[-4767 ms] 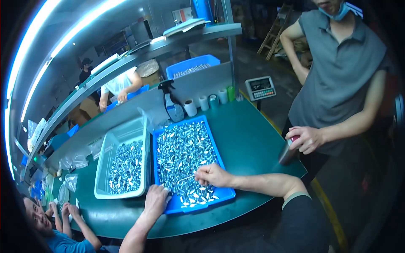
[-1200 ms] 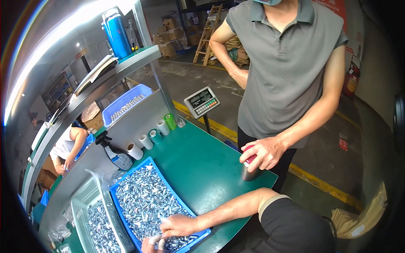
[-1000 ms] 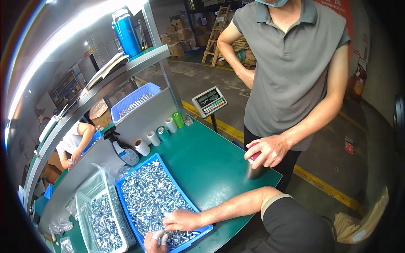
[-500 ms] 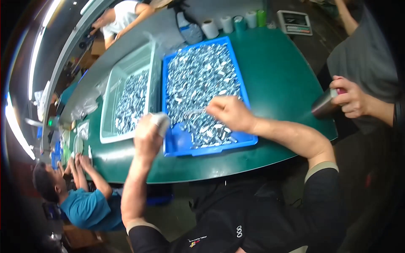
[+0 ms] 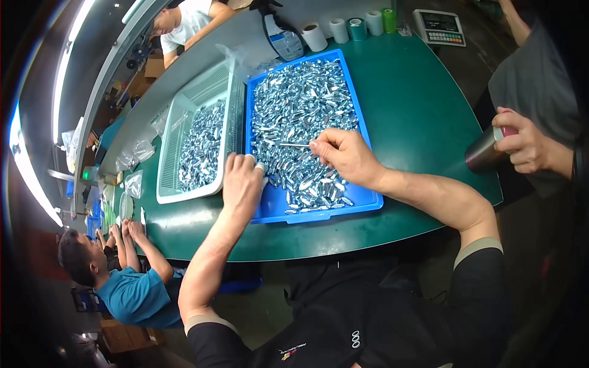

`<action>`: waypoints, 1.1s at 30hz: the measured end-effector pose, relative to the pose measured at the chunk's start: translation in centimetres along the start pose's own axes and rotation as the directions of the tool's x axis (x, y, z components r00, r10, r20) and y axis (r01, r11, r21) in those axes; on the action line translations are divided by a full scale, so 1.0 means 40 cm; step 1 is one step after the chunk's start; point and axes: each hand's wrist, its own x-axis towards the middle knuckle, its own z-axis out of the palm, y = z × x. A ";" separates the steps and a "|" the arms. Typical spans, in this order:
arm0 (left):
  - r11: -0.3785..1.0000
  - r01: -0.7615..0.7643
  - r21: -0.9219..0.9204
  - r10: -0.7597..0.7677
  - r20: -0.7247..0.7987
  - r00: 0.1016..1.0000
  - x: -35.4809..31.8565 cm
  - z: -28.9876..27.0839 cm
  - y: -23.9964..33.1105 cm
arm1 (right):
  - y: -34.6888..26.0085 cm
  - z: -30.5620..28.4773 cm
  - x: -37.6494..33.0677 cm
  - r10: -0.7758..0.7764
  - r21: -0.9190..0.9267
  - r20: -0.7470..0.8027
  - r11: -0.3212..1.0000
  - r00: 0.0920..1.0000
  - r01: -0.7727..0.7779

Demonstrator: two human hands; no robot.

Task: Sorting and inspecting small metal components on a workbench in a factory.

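Observation:
My right hand [image 5: 346, 156] is closed on a slim metal tool [image 5: 293, 145], seemingly tweezers, pointing left over a heap of small shiny metal parts [image 5: 300, 104]. Those parts fill most of a shallow blue tray [image 5: 364, 132]; its near left corner shows bare blue bottom. My left hand [image 5: 242, 183] is at the tray's left side, next to the white plastic basket [image 5: 195, 195]. Its fingers are bent and close together, with white coverings at some tips. Whatever they may hold is hidden beneath them. More of the same metal parts [image 5: 202, 147] lie in the basket.
The green table [image 5: 417, 116] has a curved near edge. Along its back stand a spray bottle [image 5: 282, 40], several rolls [image 5: 315, 38] and a scale [image 5: 439, 27]. At right a person's hand [image 5: 521, 142] grips a dark metal flask [image 5: 481, 152]. Another person [image 5: 132, 288] sits at left.
My left hand has moved right and down onto the tray's left side. My right hand has lifted slightly and shifted right, still holding the tool. The whole view has shifted a little.

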 end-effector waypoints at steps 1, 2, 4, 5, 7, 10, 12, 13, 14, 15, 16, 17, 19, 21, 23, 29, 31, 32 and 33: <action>1.000 -0.002 0.014 0.002 0.010 1.000 -0.001 0.019 0.011 | -0.006 -0.001 -0.002 0.007 -0.002 0.001 1.000 1.000 -0.007; 1.000 -0.007 0.015 0.007 0.012 1.000 0.003 0.023 0.009 | -0.013 -0.004 -0.002 0.008 0.000 -0.003 1.000 1.000 -0.008; 0.999 0.010 0.038 -0.010 -0.002 1.000 0.005 0.028 0.001 | -0.019 -0.005 -0.002 -0.016 -0.073 -0.005 0.997 1.000 0.015; 1.000 -0.010 0.029 0.011 -0.025 1.000 0.011 0.026 -0.005 | -0.013 -0.005 0.001 -0.018 -0.073 -0.011 0.997 1.000 0.017; 0.998 0.027 -0.063 -0.031 -0.062 0.998 0.009 0.023 0.002 | 0.009 0.001 0.004 -0.082 -0.004 -0.064 0.997 0.995 0.082; 0.974 0.072 -0.216 -0.095 -0.098 0.991 0.002 0.003 0.021 | -0.009 -0.002 0.004 -0.020 -0.039 0.043 0.999 0.999 0.022; 0.878 0.186 -0.441 -0.258 -0.109 0.960 0.010 -0.013 0.048 | -0.013 -0.004 0.005 -0.039 -0.084 0.033 0.996 0.999 0.042; 0.814 0.209 -0.542 -0.294 -0.075 0.953 0.016 -0.021 0.051 | -0.018 -0.010 0.002 -0.033 -0.114 0.054 0.993 0.998 0.039; 0.812 0.210 -0.545 -0.295 -0.072 0.953 0.022 -0.020 0.059 | -0.023 -0.012 0.002 -0.028 -0.144 0.077 0.989 0.997 0.039; 0.448 0.325 -0.833 -0.461 0.096 0.882 0.033 -0.015 0.068 | -0.019 -0.011 0.002 -0.024 -0.146 0.077 0.989 0.997 0.035; -0.020 0.361 -0.932 -0.522 0.318 0.791 0.042 -0.009 0.072 | -0.012 -0.008 0.000 -0.037 -0.157 0.095 0.986 0.995 0.052; -0.074 0.275 -0.959 -0.489 0.275 0.828 0.046 0.001 0.066 | -0.014 -0.002 -0.001 -0.049 -0.166 0.115 0.984 0.992 0.067; -0.221 0.196 -0.955 -0.493 0.283 0.823 0.055 0.018 0.076 | -0.022 0.001 -0.004 -0.045 -0.195 0.118 0.978 0.992 0.068; -0.418 0.113 -0.901 -0.492 0.329 0.806 0.073 0.034 0.087 | -0.022 0.001 0.001 -0.041 -0.211 0.117 0.975 0.992 0.066; -0.476 0.094 -0.874 -0.493 0.355 0.794 0.086 0.039 0.109 | -0.025 -0.004 0.004 -0.044 -0.235 0.077 0.970 0.996 0.061; -0.510 0.043 -0.859 -0.522 0.349 0.779 0.076 0.060 0.118 | -0.015 -0.005 0.009 -0.002 -0.140 -0.088 0.990 0.996 -0.010; -0.490 0.023 -0.871 -0.542 0.325 0.775 0.082 0.063 0.120 | -0.018 -0.010 0.008 0.018 -0.128 -0.094 0.991 0.995 -0.030; -0.468 0.004 -0.884 -0.561 0.300 0.772 0.083 0.063 0.121 | -0.022 -0.014 0.008 0.038 -0.114 -0.101 0.992 0.994 -0.050; -0.486 -0.011 -0.874 -0.574 0.310 0.758 0.090 0.059 0.121 | -0.024 -0.017 0.011 0.036 -0.184 -0.069 0.982 0.997 -0.049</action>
